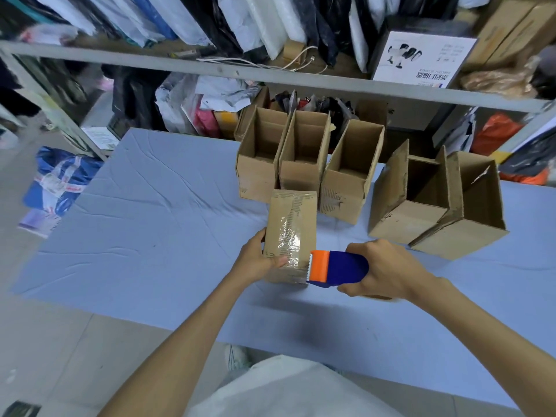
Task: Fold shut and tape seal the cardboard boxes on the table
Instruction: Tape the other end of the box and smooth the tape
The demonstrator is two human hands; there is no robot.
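One closed cardboard box (290, 224) is held on the desk (150, 206) by the left hand (258, 257), fingers (261, 237) curled round its side. A tape dispenser (337, 267), gripped in the right hand (388, 269), is pressed against its taped near end. Five open boxes (346, 188) are stood behind.

Your left hand (258, 260) holds the taped box (290, 230) on the tabletop (150, 221). Your right hand (388, 269) grips the tape dispenser (337, 267) against its near end.

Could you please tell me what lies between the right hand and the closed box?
The tape dispenser: the right hand grips its blue body, and its orange end meets the box. The head view shows this.
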